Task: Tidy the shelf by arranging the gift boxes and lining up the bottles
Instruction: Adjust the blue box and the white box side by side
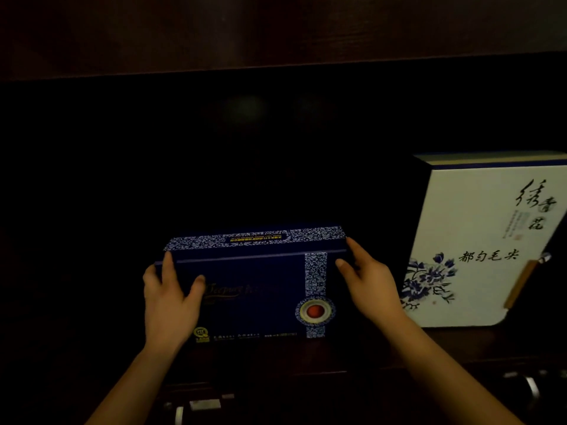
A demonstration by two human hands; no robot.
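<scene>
Dark blue gift box point(257, 289) stood upright on the shelf point(276, 360), well left of the white gift box point(478, 240), long axis left-right. Left hand point(170, 302) and right hand point(368, 280) gripped its opposite upper corners, equally near. No bottles visible.

Single head-worn wide-angle view, facing fwd and slightly down into a dark shelf point(276, 357) bay, close range; both forearms enter from bottom edge.
</scene>
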